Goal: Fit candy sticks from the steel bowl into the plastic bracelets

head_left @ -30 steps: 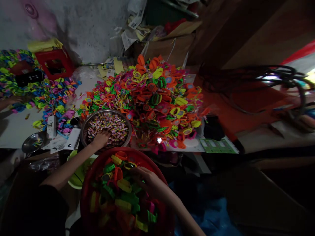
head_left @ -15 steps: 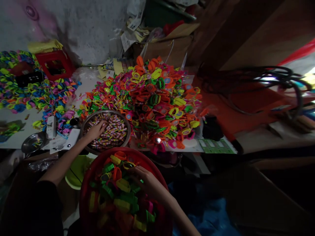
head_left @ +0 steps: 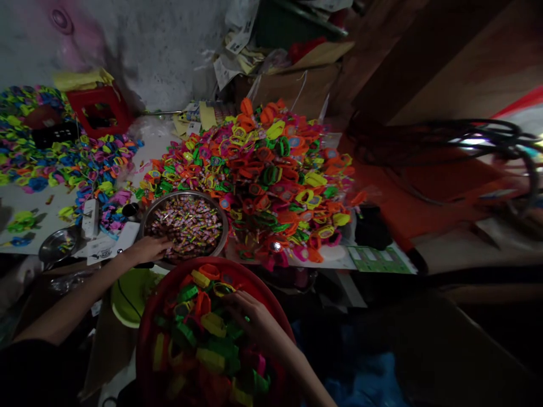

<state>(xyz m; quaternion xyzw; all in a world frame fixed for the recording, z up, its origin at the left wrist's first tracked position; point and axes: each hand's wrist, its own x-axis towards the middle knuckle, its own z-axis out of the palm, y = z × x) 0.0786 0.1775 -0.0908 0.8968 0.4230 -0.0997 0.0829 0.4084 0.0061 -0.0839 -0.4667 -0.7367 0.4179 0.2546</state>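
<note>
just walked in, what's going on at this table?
One person works with bare hands. The left hand rests at the near rim of a steel bowl of small wrapped pieces. The right hand is in a red basin of coloured plastic bands, on the person's lap side of the table. A big heap of bands sits behind the bowl. Whether either hand grips anything is unclear.

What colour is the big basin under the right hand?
Red basin, seen in the head view, beneath the right hand.

A round steel bowl of wrapped sweets (head_left: pixel 186 223) sits on the white table (head_left: pixel 29 206), left of a heaped pile of bright plastic rings (head_left: pixel 271 169). In front of both lies a round red plastic basin of rings (head_left: pixel 146 333).
</note>
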